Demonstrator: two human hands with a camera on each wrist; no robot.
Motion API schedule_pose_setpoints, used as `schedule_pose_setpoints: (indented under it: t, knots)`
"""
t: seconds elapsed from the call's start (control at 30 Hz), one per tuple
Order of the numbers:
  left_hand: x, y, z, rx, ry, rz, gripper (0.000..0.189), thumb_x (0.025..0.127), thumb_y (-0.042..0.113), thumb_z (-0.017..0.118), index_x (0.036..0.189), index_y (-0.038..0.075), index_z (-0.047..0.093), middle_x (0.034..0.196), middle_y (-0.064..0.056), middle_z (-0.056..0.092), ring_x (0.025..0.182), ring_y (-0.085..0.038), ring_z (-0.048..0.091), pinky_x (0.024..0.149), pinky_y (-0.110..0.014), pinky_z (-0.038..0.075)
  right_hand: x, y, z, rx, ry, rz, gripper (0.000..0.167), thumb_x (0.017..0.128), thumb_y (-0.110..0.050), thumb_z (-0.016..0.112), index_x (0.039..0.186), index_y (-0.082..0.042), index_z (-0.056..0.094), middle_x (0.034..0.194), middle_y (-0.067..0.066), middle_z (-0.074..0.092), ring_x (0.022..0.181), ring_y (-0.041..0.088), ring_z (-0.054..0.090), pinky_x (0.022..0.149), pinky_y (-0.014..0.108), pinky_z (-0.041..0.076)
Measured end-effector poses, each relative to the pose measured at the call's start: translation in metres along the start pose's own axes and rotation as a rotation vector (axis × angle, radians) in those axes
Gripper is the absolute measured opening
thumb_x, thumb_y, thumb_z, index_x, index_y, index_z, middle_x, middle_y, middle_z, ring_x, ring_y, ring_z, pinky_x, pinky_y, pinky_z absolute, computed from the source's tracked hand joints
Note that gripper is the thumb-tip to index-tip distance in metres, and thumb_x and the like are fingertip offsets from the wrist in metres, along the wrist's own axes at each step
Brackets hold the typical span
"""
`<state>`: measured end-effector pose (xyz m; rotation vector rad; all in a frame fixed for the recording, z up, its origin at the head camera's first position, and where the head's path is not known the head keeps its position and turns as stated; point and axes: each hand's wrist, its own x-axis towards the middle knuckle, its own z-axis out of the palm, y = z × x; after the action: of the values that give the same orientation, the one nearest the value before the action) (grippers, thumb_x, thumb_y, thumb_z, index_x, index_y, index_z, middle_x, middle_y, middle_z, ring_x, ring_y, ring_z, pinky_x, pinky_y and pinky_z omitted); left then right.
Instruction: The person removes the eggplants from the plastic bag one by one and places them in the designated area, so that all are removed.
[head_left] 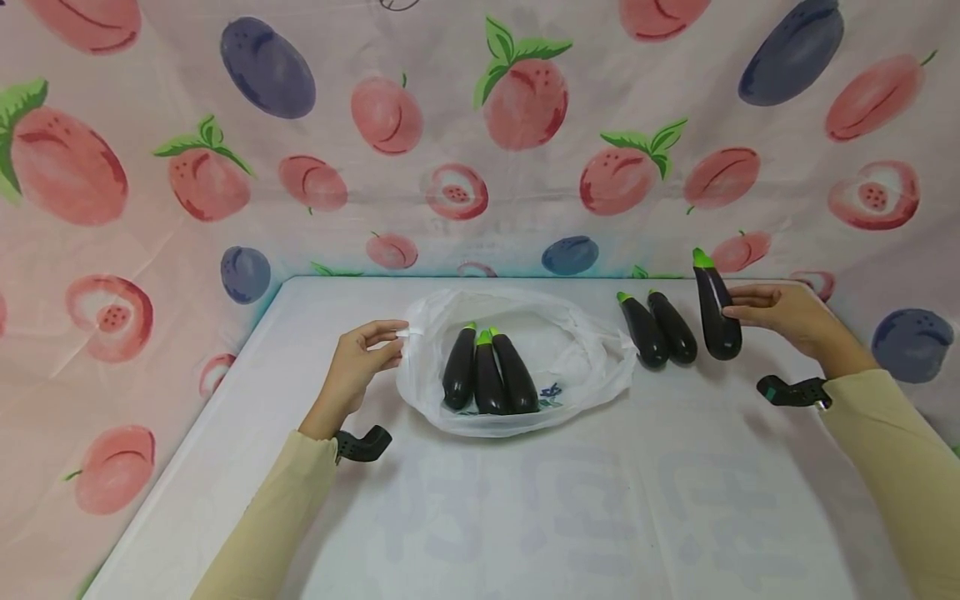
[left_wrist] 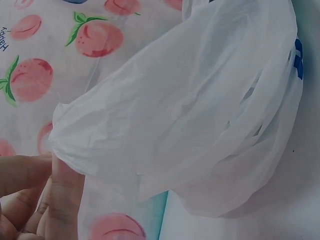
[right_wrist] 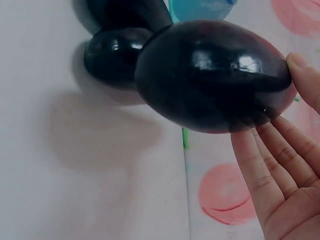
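Note:
My left hand (head_left: 358, 367) pinches the left edge of a white plastic bag (head_left: 517, 423) between thumb and fingers. In the left wrist view, the bag (left_wrist: 165, 115) stretches away from the fingertips. Several dark eggplants (head_left: 489, 379) with green caps lie side by side inside its wide mouth. Over the right part of the table, my right hand (head_left: 783, 317) grips another eggplant (head_left: 718, 312) by its side, cap pointing up. Seen from the right wrist, the thumb and fingers hold this eggplant (right_wrist: 215, 75) above its shadow. Two more eggplants (head_left: 660, 329) lie just left of it.
A white table (head_left: 525, 517) carries everything, with its back edge close behind the bag. Behind and to the left hangs a cloth (head_left: 315, 75) printed with pink and blue fruit. Each wrist wears a black camera mount (head_left: 365, 444).

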<state>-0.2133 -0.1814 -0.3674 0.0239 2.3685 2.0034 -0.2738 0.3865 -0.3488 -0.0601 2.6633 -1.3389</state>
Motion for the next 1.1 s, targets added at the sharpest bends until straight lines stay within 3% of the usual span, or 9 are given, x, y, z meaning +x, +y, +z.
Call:
schedule_pose_setpoints:
  t: [0.2,0.33,0.43,0.5,0.57,0.67,0.7,1.1]
  knots:
    - [0.000,0.000,0.000,0.001,0.001,-0.005,0.037,0.091,0.009,0.061,0.126,-0.002,0.055,0.096,0.004,0.060,0.075,-0.001,0.062,0.072,-0.015,0.054,0.007,0.009,0.003,-0.032,-0.013,0.020,0.070,0.088,-0.035,0.065,0.136,0.010,0.040,0.088,-0.035,0.056,0.081,-0.017,0.055,0.070,0.008,0.049]
    - [0.000,0.000,0.000,-0.002,0.002,-0.002,0.037,0.091,0.009,0.061,0.126,-0.003,0.055,0.095,0.006,0.060,0.074,-0.001,0.061,0.071,-0.015,0.054,0.010,0.014,0.003,-0.079,-0.023,0.043,0.075,0.087,-0.041,0.065,0.137,0.008,0.040,0.090,-0.034,0.055,0.080,-0.019,0.053,0.077,0.018,0.054]
    - [0.000,-0.001,0.000,-0.005,0.004,-0.001,0.037,0.091,0.009,0.061,0.125,-0.003,0.055,0.094,0.006,0.060,0.074,-0.001,0.061,0.071,-0.015,0.054,0.011,0.018,0.003,-0.109,-0.014,0.060,0.077,0.086,-0.044,0.064,0.138,0.007,0.039,0.105,-0.019,0.064,0.082,-0.018,0.053,0.088,0.031,0.054]
    - [0.001,-0.001,0.001,-0.009,0.006,0.001,0.037,0.091,0.008,0.061,0.125,-0.003,0.055,0.094,0.006,0.060,0.073,-0.002,0.062,0.071,-0.015,0.054,0.011,0.020,0.004,-0.128,-0.020,0.077,0.080,0.086,-0.047,0.063,0.139,0.006,0.037,0.122,0.001,0.064,0.091,-0.008,0.057,0.096,0.042,0.048]
    - [0.001,-0.001,0.000,-0.011,0.006,0.004,0.037,0.090,0.008,0.061,0.125,-0.003,0.055,0.094,0.006,0.060,0.073,-0.002,0.062,0.071,-0.015,0.055,0.012,0.022,0.005,-0.144,-0.020,0.096,0.083,0.086,-0.050,0.061,0.141,0.006,0.035,0.136,0.021,0.050,0.106,0.011,0.058,0.101,0.051,0.042]
    - [0.001,-0.001,0.000,-0.010,0.006,0.008,0.037,0.090,0.007,0.061,0.125,-0.004,0.055,0.094,0.006,0.060,0.074,-0.002,0.062,0.071,-0.016,0.055,0.013,0.025,0.006,-0.136,-0.036,0.119,0.086,0.086,-0.052,0.059,0.142,0.007,0.030,0.142,0.032,0.032,0.124,0.040,0.041,0.104,0.060,0.034]
    - [0.001,-0.001,0.000,-0.008,0.007,0.008,0.037,0.090,0.007,0.060,0.125,-0.004,0.055,0.095,0.006,0.060,0.074,-0.002,0.062,0.071,-0.016,0.055,0.014,0.027,0.006,-0.135,-0.034,0.123,0.086,0.086,-0.052,0.059,0.142,0.007,0.030,0.142,0.032,0.032,0.128,0.043,0.036,0.104,0.060,0.033]
    - [0.000,0.000,0.000,-0.012,0.011,0.001,0.037,0.090,0.007,0.060,0.125,-0.005,0.055,0.094,0.005,0.060,0.075,-0.002,0.063,0.072,-0.016,0.055,0.016,0.036,0.011,-0.137,-0.060,0.145,0.084,0.089,-0.052,0.056,0.142,0.007,0.029,0.143,0.032,0.030,0.131,0.046,0.031,0.106,0.060,0.031]
